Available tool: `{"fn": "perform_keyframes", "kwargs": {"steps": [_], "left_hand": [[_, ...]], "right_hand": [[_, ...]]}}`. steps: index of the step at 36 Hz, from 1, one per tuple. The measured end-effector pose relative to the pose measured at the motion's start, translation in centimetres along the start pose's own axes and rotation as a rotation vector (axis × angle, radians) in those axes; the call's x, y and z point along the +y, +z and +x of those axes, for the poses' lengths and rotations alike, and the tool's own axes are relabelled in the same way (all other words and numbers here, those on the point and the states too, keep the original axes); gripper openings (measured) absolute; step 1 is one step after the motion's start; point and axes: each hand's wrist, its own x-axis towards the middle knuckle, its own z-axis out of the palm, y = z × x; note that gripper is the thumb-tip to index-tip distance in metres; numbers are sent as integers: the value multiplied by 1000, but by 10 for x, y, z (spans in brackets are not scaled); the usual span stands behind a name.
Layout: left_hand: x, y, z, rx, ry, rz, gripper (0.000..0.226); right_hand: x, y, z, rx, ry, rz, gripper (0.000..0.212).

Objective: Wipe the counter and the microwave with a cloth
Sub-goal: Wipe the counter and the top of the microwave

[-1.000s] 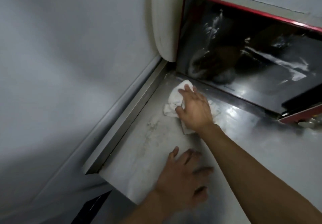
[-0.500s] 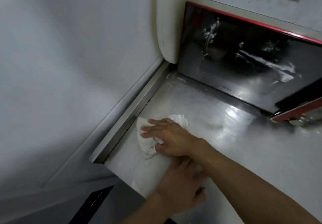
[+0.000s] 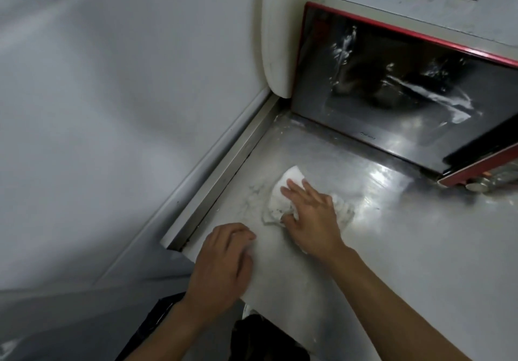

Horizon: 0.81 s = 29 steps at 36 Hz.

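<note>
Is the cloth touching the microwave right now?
No, the cloth lies on the counter under the right hand, apart from the microwave door.

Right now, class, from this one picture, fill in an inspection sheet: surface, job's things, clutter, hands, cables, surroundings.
Surface: steel counter, pale smears left of the cloth.
Job's things: white cloth bunched on the counter; microwave behind it, door glass streaked.
Clutter: blurred metal bits below the microwave's right corner.
Hands: right hand presses flat on the cloth; left hand rests on the counter's near edge, holding nothing.
Cables: nothing seen.
Surroundings: grey wall on the left; white rounded object beside the microwave.
</note>
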Motion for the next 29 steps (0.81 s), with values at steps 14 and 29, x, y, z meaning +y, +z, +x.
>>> {"fn": "perform_keyframes", "kwargs": {"steps": [14, 29], "left_hand": [[-11, -13, -29, 159, -44, 12, 20], [23, 38, 6, -269, 217, 27, 54]], "right_hand": [[-83, 60, -1, -240, -530, 57, 57], [58, -33, -86, -269, -583, -107, 48]]}}
